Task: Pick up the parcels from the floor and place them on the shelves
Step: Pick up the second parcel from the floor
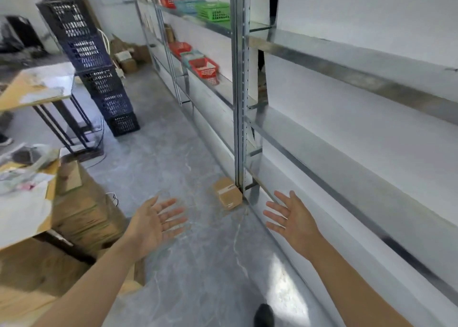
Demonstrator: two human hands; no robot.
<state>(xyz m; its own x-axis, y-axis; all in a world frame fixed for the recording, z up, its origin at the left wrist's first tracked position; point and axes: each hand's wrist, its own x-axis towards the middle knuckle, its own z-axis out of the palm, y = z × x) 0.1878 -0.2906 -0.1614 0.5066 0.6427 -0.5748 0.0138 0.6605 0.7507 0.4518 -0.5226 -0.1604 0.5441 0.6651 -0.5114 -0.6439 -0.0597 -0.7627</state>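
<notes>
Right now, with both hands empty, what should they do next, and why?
Probably reach both hands forward and down to the small cardboard parcel. The left hand and right hand are open, palms facing each other and holding nothing, and the parcel lies on the floor between and beyond them, against the foot of the shelf post. It is not yet shelved.

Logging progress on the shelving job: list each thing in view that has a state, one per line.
left hand: open, palm up, empty
right hand: open, empty
parcel: on the floor, closed, against the shelf upright
shelves: near bays bare
stacked crates: upright stack, leaning
red basket: on the shelf, upright
green basket: on the upper shelf, upright
</notes>
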